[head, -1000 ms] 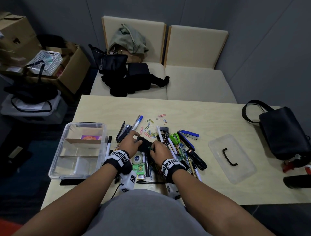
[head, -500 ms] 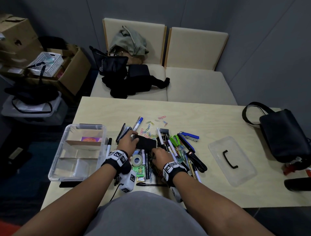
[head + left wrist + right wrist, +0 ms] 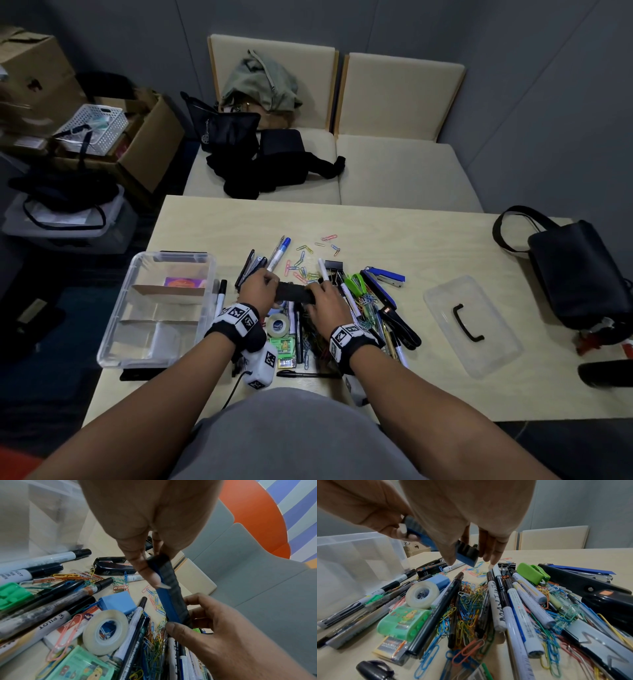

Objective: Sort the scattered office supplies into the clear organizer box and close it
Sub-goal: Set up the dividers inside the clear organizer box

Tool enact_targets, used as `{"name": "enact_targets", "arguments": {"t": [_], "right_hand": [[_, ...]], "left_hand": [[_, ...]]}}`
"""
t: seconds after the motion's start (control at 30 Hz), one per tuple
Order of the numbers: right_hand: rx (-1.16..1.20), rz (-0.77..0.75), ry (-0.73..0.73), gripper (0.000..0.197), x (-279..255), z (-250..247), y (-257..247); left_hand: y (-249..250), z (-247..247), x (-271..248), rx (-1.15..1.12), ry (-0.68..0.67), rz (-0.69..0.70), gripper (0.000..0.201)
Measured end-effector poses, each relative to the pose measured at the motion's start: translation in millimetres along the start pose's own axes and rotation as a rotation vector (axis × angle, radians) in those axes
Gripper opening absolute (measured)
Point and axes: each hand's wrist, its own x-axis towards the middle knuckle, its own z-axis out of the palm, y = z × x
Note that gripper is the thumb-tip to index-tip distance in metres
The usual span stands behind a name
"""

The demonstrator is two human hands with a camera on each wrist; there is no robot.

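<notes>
Clear plastic marks the far left: the organizer box (image 3: 156, 310) sits open at about nine o'clock from the hands, its cardboard-walled compartments nearly bare; only a purple packet (image 3: 183, 282) lies in the far one. Just right of it, the left hand (image 3: 259, 287) pinches one end of a whiteboard eraser (image 3: 295, 294), a blue bar with dark felt, thumb on the blue edge and fingers behind; the right hand (image 3: 325, 303) grips the other end, thumb below and fingers curled round the back, so both hands are occupied with this one thing. The eraser is off the table, held roughly level above the heap, directly between the two hands; under it lie a roll of clear tape (image 3: 279, 324), a green sharpener (image 3: 283, 346), Pilot markers (image 3: 527, 588) and a tangle of coloured paper clips (image 3: 469, 597); further toward three o'clock sit a green stapler (image 3: 356, 283), a blue stapler (image 3: 385, 275) and, well apart, the clear lid (image 3: 471, 323) with its black handle. Judging by the grip, the step in hand is carrying the eraser to the box; it would go best released by the right hand first, then swung toward nine o'clock by the left and laid flat along a long compartment, felt down, without catching the cardboard dividers.
</notes>
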Motion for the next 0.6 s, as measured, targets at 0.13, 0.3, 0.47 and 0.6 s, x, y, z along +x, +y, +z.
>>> {"name": "enact_targets", "arguments": {"t": [0.13,0.3,0.47,0.6], "right_hand": [[0.078,-0.007,-0.016,0.024,8.2,-4.3,-5.8],[0.237,-0.002,-0.085,0.027,23.7,-9.5,-16.3],[0.301,-0.028,-0.117,0.033,40.2,-11.8,-34.7],[0.316,-0.052,-0.147,0.031,53.4,-9.2,-55.4]], "left_hand": [[10.7,-6.9,-4.4,0.007,-0.01,0.063,0.039],[12.6,-21.0,6.5,0.155,0.008,0.229,0.028],[10.8,-38.9,8.3,0.228,0.122,0.19,0.026],[9.9,-58.6,6.0,0.274,0.192,0.162,0.025]]}}
